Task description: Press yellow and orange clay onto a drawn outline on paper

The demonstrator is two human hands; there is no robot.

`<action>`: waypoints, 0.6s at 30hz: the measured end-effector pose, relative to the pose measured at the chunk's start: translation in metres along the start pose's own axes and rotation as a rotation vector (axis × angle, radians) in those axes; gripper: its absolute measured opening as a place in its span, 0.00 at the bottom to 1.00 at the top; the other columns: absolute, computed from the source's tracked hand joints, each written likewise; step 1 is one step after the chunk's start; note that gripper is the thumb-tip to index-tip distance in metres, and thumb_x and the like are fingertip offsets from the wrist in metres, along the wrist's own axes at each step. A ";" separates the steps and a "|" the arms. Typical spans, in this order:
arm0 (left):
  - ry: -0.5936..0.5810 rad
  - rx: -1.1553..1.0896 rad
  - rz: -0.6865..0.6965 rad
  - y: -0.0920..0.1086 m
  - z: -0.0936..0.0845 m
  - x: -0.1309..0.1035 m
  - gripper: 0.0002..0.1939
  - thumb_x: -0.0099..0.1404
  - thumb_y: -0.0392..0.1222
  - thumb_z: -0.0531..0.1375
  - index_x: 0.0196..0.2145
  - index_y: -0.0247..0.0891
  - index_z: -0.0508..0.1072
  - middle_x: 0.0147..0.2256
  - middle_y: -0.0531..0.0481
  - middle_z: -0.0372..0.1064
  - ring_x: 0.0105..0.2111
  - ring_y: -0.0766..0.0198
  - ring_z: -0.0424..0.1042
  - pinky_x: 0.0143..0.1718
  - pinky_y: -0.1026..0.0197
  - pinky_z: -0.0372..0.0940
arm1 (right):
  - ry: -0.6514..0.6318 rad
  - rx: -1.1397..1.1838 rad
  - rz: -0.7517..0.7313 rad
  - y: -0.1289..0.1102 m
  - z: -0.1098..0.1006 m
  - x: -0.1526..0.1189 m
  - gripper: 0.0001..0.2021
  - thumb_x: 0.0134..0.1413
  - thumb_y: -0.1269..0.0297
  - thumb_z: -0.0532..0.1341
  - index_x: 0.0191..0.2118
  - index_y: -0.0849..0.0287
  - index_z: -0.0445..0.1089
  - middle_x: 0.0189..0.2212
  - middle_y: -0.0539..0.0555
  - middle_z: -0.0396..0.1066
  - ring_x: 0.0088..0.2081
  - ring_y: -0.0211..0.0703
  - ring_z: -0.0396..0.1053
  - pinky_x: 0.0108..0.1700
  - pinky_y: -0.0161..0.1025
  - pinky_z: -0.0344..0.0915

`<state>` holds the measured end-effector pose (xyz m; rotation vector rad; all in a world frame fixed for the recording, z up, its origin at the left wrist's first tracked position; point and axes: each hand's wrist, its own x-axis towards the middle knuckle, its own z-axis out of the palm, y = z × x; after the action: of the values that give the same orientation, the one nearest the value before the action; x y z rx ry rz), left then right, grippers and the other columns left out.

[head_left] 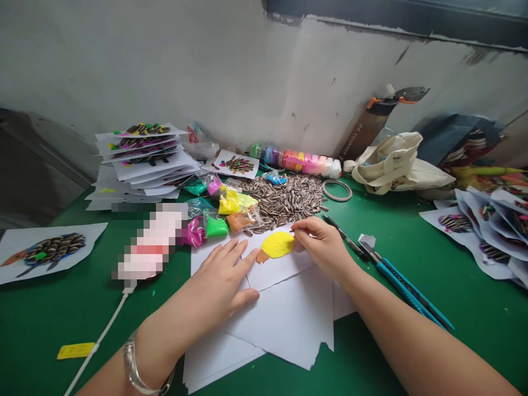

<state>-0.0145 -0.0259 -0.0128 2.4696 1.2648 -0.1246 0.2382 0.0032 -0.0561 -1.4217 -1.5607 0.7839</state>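
Observation:
My left hand [225, 278] lies flat on a sheet of white paper [264, 276], fingers spread, with nothing in it. On that sheet is a flattened yellow clay oval [277, 245], with a small orange-brown clay piece [262, 256] at its lower left end. At the oval's right edge, my right hand [319, 242] is closed in a pinch. A small dark tip shows between thumb and forefinger and looks like a sunflower seed; most of it is hidden. Just behind the sheet spreads a pile of striped sunflower seeds [289, 198].
Bags of coloured clay [216, 225] lie left of the seeds. To the right are a pen [344, 236], a teal utility knife [406, 286] and a tape ring [337, 191]. A stack of seed pictures [152, 165] stands back left. A white cable [103, 335] crosses the front left.

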 end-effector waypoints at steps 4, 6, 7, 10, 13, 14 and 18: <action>0.016 -0.004 -0.010 -0.001 -0.001 0.000 0.33 0.67 0.49 0.61 0.66 0.40 0.59 0.69 0.37 0.46 0.68 0.42 0.47 0.65 0.37 0.52 | 0.013 0.004 0.071 0.005 0.001 0.003 0.07 0.55 0.63 0.60 0.34 0.58 0.76 0.33 0.54 0.73 0.31 0.42 0.71 0.32 0.39 0.69; 0.020 -0.012 -0.010 -0.003 -0.001 0.001 0.33 0.66 0.49 0.61 0.66 0.41 0.60 0.69 0.38 0.48 0.68 0.42 0.47 0.65 0.38 0.52 | -0.008 -0.009 0.049 0.005 0.002 0.004 0.07 0.55 0.63 0.60 0.34 0.58 0.76 0.32 0.54 0.73 0.31 0.42 0.71 0.31 0.39 0.68; 0.019 -0.016 -0.008 -0.003 -0.001 0.001 0.33 0.66 0.49 0.61 0.66 0.41 0.60 0.69 0.38 0.48 0.68 0.42 0.48 0.65 0.38 0.52 | -0.019 -0.013 0.029 0.004 0.002 0.004 0.07 0.56 0.63 0.60 0.34 0.57 0.76 0.32 0.54 0.73 0.31 0.42 0.71 0.31 0.39 0.68; 0.022 -0.027 -0.001 -0.006 -0.001 0.002 0.32 0.67 0.51 0.59 0.66 0.44 0.60 0.69 0.40 0.47 0.68 0.43 0.47 0.65 0.38 0.53 | -0.030 -0.034 -0.058 0.003 0.003 0.006 0.08 0.57 0.64 0.59 0.34 0.56 0.76 0.33 0.54 0.72 0.33 0.43 0.71 0.32 0.39 0.68; 0.044 -0.037 0.006 -0.008 0.002 0.001 0.32 0.67 0.51 0.59 0.66 0.46 0.59 0.69 0.42 0.47 0.68 0.44 0.48 0.65 0.39 0.52 | -0.017 -0.100 -0.156 0.003 0.003 0.007 0.08 0.58 0.66 0.58 0.33 0.56 0.75 0.33 0.54 0.73 0.35 0.44 0.71 0.34 0.39 0.68; 0.054 -0.040 0.009 -0.009 0.004 0.000 0.32 0.67 0.50 0.60 0.66 0.46 0.60 0.69 0.42 0.48 0.68 0.44 0.48 0.65 0.39 0.52 | -0.012 -0.126 -0.184 0.003 0.003 0.008 0.07 0.58 0.67 0.58 0.34 0.55 0.75 0.33 0.54 0.73 0.35 0.44 0.71 0.35 0.40 0.68; 0.092 -0.053 0.046 -0.014 0.006 -0.003 0.31 0.67 0.48 0.60 0.65 0.47 0.60 0.69 0.42 0.50 0.68 0.44 0.49 0.65 0.39 0.53 | -0.023 -0.204 -0.251 0.003 0.002 0.006 0.08 0.59 0.68 0.58 0.34 0.55 0.74 0.33 0.54 0.73 0.35 0.43 0.71 0.37 0.40 0.68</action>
<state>-0.0271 -0.0233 -0.0214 2.4825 1.2309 0.0341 0.2378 0.0100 -0.0582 -1.3271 -1.8358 0.5050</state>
